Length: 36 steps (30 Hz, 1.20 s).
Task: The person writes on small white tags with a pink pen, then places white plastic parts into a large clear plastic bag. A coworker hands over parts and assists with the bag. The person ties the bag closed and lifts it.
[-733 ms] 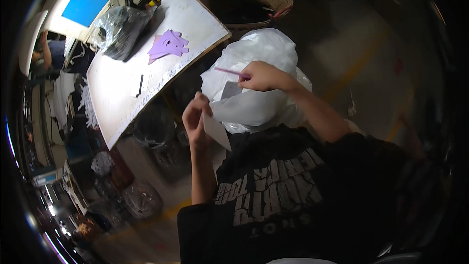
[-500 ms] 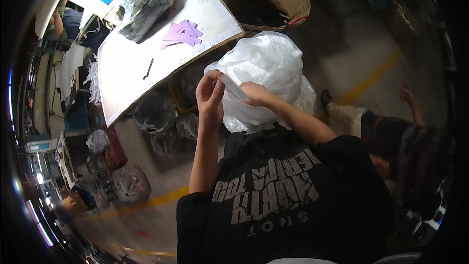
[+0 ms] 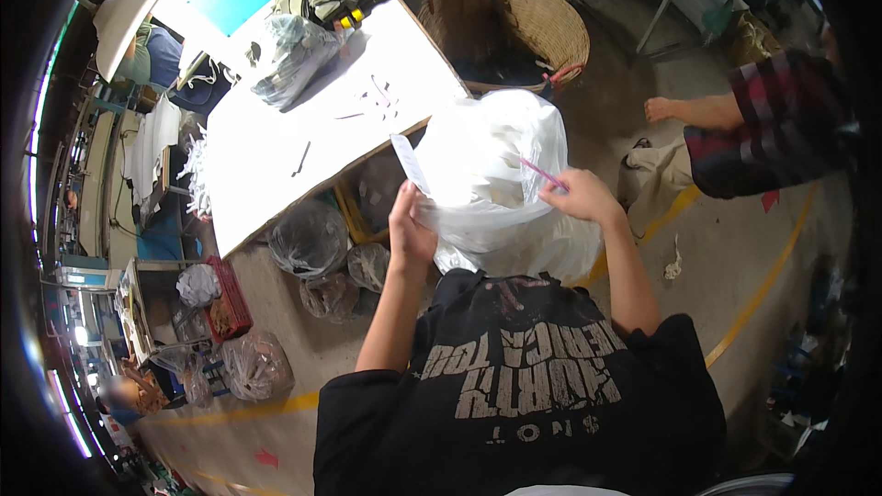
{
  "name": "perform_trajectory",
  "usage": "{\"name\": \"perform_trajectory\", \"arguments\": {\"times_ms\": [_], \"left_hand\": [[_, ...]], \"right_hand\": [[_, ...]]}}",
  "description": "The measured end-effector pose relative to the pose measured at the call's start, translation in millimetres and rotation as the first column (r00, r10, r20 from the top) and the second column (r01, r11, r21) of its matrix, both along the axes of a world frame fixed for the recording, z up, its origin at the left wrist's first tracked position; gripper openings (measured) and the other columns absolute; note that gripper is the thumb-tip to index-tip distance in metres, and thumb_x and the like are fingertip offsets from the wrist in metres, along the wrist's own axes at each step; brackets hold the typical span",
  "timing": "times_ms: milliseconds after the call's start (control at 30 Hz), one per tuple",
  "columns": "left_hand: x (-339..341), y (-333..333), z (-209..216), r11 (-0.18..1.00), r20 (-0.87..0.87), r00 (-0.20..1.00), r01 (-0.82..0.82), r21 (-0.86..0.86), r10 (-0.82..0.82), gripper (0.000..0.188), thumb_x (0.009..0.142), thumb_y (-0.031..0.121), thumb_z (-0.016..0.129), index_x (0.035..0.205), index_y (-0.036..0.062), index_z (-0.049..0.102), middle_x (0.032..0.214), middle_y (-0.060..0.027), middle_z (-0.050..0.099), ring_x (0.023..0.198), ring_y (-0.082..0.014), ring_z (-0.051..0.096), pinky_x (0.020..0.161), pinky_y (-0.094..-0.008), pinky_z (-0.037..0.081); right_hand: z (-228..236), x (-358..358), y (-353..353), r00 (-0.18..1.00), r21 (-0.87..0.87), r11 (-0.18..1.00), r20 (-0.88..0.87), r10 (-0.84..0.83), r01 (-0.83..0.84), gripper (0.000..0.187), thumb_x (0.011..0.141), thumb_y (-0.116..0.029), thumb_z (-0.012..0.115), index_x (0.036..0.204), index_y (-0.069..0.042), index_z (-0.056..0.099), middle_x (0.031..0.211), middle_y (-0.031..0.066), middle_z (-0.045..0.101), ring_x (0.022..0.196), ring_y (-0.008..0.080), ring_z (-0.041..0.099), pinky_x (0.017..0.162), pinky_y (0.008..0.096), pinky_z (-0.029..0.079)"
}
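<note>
A large white plastic bag (image 3: 514, 220) stands in front of me with its mouth open, pale white material showing inside. At its left rim, my left hand (image 3: 412, 228) is closed, thumb up, pinching a narrow white strip (image 3: 410, 163) that sticks up over the bag's edge. My right hand (image 3: 584, 197) pinches a thin purple, stick-like piece (image 3: 544, 174) over the right side of the bag's mouth. Its exact kind I cannot make out.
Left of the bag is a bright white table (image 3: 266, 142) bearing a dark slim tool (image 3: 300, 158), glare-washed purple pieces (image 3: 379, 96) and a filled clear bag (image 3: 289, 60). A wicker basket (image 3: 570, 32) stands beyond. Filled bags (image 3: 309, 237) lie below. Another person's arm (image 3: 698, 112) is at right.
My hands have parted: the right moved right and now shows a purple piece, the left moved slightly down. The bag's mouth now shows open. The other person has shifted farther away.
</note>
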State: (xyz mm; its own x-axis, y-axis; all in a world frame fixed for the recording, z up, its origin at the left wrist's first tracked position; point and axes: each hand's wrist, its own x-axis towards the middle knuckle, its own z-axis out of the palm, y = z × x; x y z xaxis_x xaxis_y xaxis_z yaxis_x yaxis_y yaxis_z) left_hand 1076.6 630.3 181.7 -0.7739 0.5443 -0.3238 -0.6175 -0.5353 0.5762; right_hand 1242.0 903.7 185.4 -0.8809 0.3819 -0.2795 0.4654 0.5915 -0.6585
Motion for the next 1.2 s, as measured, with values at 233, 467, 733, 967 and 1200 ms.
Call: {"name": "perform_trajectory", "arguments": {"times_ms": [233,467,733,967,1200], "left_hand": [[-37,-2,-64,0.98,0.178,0.984,0.025,-0.2,0.012,0.03,0.1,0.03,0.054,0.114,0.0064,0.066,0.099,-0.0026,0.07,0.095,-0.016,0.063,0.077,-0.0313,0.05],[-165,-17,-123,0.803,0.112,0.992,0.025,-0.595,0.052,0.018,0.097,0.018,0.05,0.114,0.0122,0.053,0.102,-0.0073,0.055,0.077,-0.0229,0.059,0.068,-0.0451,0.052],[-257,-25,-151,0.689,0.08,0.989,-0.028,-0.724,0.124,0.038,0.103,0.037,0.054,0.133,0.0131,0.048,0.107,-0.0063,0.056,0.098,-0.0252,0.058,0.084,-0.0511,0.051],[-174,11,-123,0.739,-0.747,0.625,-0.391,-0.548,-0.224,0.08,0.092,0.026,0.074,0.158,0.0102,0.033,0.146,-0.0211,0.047,0.124,-0.0324,0.052,0.105,-0.0446,0.043],[-119,98,-60,0.583,-0.58,0.067,0.144,-0.8,-0.812,0.052,0.084,0.02,0.08,0.131,0.0057,0.062,0.115,-0.0167,0.072,0.105,-0.0277,0.07,0.09,-0.0379,0.054]], "right_hand": [[-22,8,-23,0.999,0.123,0.991,0.001,0.047,-0.046,0.036,0.083,-0.033,0.077,0.105,-0.005,0.075,0.092,0.0177,0.068,0.089,0.0365,0.066,0.08,0.0434,0.051],[-4,7,-42,0.994,-0.002,0.996,-0.049,-0.094,0.094,0.038,0.082,-0.032,0.078,0.1,0.0,0.069,0.096,0.0183,0.066,0.092,0.0369,0.065,0.082,0.044,0.05],[-3,25,-47,0.903,0.081,0.901,-0.096,-0.418,0.426,0.035,0.091,-0.033,0.073,0.091,0.001,0.063,0.079,0.014,0.064,0.072,0.0304,0.061,0.071,0.0398,0.049],[-9,38,-63,0.644,-0.19,0.731,-0.364,-0.672,0.655,0.032,0.1,-0.024,0.064,0.078,-0.004,0.051,0.064,-0.0013,0.042,0.06,0.0093,0.04,0.056,0.0319,0.036],[13,28,-81,0.398,-0.016,0.66,-0.787,-0.472,0.751,0.019,0.1,-0.007,0.059,0.085,-0.004,0.048,0.074,0.0016,0.044,0.068,0.0097,0.044,0.067,0.0287,0.042]]}}
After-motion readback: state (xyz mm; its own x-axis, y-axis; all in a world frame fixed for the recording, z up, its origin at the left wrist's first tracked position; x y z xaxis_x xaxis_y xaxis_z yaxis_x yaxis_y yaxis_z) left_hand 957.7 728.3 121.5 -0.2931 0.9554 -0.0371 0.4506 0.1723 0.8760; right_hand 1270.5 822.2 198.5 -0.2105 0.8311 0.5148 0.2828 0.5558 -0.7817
